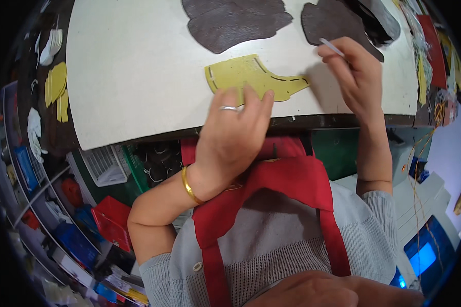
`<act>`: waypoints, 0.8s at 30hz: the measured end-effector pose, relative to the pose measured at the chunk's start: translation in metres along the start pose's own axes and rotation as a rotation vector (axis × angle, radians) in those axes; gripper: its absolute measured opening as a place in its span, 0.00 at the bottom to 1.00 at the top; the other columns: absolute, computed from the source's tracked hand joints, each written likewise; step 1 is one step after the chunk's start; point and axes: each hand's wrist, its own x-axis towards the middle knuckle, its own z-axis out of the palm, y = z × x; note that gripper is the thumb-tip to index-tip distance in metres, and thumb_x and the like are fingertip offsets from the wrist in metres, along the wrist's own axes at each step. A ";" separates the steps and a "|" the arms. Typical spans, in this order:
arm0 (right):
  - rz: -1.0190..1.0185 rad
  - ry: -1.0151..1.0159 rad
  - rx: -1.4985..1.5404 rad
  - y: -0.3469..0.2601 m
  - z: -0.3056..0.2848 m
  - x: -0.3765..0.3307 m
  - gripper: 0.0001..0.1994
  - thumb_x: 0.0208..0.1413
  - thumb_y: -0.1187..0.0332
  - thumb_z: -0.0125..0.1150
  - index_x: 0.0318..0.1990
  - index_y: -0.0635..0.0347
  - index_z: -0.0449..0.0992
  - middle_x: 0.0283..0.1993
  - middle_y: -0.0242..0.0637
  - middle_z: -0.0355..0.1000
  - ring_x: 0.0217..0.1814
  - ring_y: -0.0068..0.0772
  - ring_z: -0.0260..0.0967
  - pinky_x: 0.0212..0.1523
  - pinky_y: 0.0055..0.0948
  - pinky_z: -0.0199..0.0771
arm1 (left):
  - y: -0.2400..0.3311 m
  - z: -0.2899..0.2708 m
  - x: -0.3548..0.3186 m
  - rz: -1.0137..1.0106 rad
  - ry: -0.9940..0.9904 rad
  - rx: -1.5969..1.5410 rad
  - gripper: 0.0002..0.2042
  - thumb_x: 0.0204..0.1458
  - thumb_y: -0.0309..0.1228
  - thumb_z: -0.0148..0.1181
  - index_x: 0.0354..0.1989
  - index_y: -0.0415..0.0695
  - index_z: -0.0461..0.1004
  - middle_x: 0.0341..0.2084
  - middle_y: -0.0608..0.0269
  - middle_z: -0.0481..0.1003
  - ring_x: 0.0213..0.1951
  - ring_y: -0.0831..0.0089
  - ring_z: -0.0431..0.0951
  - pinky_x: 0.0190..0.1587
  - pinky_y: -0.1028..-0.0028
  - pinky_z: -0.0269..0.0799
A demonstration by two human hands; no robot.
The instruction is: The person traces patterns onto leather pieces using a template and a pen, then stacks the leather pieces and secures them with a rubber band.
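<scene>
My left hand (234, 128) lies with fingers outstretched on the near edge of a yellow pattern template (251, 77), pressing it on the white work board. The template is flat, with dark slots along its curved edge and a narrow tip to the right. To the right, my right hand (354, 71) is raised and closed around a slim, pale pen-like stick (332, 47), apart from the template. What lies between the fingertips of that hand is partly hidden. Dark brown leather pieces (235, 25) lie beyond the template, and another brown leather piece (333, 25) is behind my right hand.
The white board (133, 77) covers the table. Yellow templates (56, 84) and white gloves (34, 128) lie at its left. A grey and black roll (381, 23) sits at the far right. Below the left edge are a white basket (105, 163) and red bin (112, 222).
</scene>
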 end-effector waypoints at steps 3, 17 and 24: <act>-0.324 -0.049 -0.157 -0.019 -0.001 0.025 0.11 0.67 0.62 0.58 0.37 0.57 0.81 0.32 0.38 0.77 0.29 0.43 0.72 0.32 0.34 0.72 | 0.008 0.010 0.003 0.065 0.065 0.011 0.17 0.52 0.28 0.57 0.48 0.31 0.80 0.41 0.48 0.76 0.40 0.59 0.76 0.44 0.67 0.76; -0.508 -0.304 -0.166 -0.057 0.086 0.062 0.08 0.57 0.66 0.62 0.42 0.56 0.78 0.32 0.39 0.81 0.32 0.43 0.80 0.30 0.40 0.78 | 0.020 0.013 0.005 -0.019 0.096 0.090 0.15 0.55 0.37 0.54 0.44 0.40 0.79 0.41 0.52 0.75 0.38 0.61 0.75 0.46 0.63 0.80; 0.027 -0.265 0.287 -0.020 0.037 0.035 0.13 0.67 0.57 0.59 0.41 0.58 0.82 0.31 0.43 0.79 0.30 0.41 0.78 0.33 0.32 0.77 | 0.022 0.018 0.008 -0.036 0.124 0.143 0.12 0.57 0.37 0.54 0.42 0.44 0.78 0.44 0.59 0.76 0.36 0.64 0.73 0.40 0.71 0.77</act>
